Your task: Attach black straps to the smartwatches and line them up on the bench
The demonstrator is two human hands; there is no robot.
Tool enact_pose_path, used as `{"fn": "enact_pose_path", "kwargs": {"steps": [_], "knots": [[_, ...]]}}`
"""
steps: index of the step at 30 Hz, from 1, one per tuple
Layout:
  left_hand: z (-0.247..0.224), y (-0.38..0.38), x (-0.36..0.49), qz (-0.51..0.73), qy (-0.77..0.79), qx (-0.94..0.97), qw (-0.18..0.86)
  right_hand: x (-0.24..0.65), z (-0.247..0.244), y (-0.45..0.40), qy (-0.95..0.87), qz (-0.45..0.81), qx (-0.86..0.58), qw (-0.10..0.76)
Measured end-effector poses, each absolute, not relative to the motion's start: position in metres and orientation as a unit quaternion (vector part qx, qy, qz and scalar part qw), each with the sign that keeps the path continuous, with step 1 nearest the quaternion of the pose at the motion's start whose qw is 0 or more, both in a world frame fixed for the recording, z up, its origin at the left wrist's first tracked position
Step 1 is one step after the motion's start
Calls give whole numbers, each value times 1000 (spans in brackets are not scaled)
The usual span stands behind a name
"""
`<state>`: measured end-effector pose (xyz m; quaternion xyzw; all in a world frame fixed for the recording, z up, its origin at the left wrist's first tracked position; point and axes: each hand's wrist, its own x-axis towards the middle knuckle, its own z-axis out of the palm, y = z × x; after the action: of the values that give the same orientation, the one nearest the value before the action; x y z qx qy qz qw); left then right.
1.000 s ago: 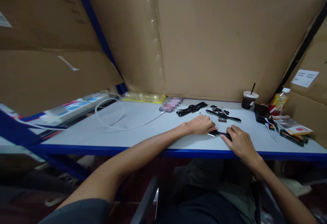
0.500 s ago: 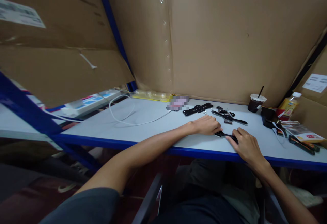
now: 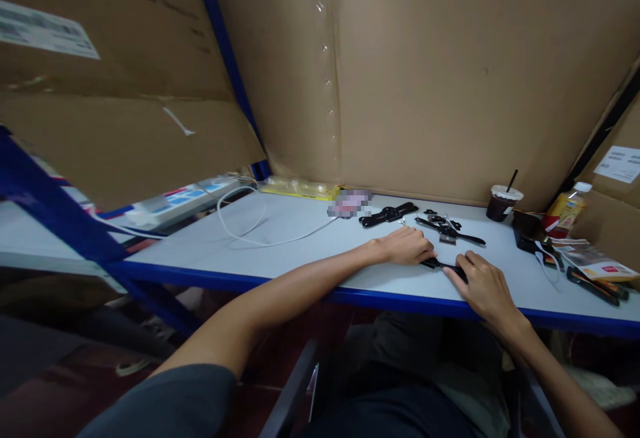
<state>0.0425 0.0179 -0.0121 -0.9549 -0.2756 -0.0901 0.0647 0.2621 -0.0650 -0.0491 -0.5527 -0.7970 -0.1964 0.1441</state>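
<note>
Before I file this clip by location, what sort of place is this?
Probably a workshop or warehouse workstation, though I can't be sure: a blue-edged table backed by a large cardboard sheet, with black parts laid out on it.

The bare left hand (image 3: 407, 246) and bare right hand (image 3: 484, 283) hide the ends of the thin black tool (image 3: 439, 264). Little squares blur the flat pinkish thing (image 3: 351, 204).

Cup (image 3: 500, 211) with black straw (image 3: 512, 181) near a white-capped bottle (image 3: 568, 210), probably plastic.
</note>
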Motion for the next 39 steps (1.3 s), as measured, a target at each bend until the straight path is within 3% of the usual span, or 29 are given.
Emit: {"fn": "enact_pose_path", "kwargs": {"steps": [15, 23, 28, 39], "knots": [[-13, 12, 57, -107, -376, -920, 24, 262, -53, -64, -805, -214, -526, 170], [-11, 14, 52, -103, -388, -915, 27, 258, -54, -65, -761, -334, -474, 290], [-13, 16, 52, -91, -384, -918, 46, 255, -56, -66, -739, -330, -484, 332], [-14, 14, 52, -94, -371, -922, 55, 255, -61, -62, -749, -287, -511, 308]]}}
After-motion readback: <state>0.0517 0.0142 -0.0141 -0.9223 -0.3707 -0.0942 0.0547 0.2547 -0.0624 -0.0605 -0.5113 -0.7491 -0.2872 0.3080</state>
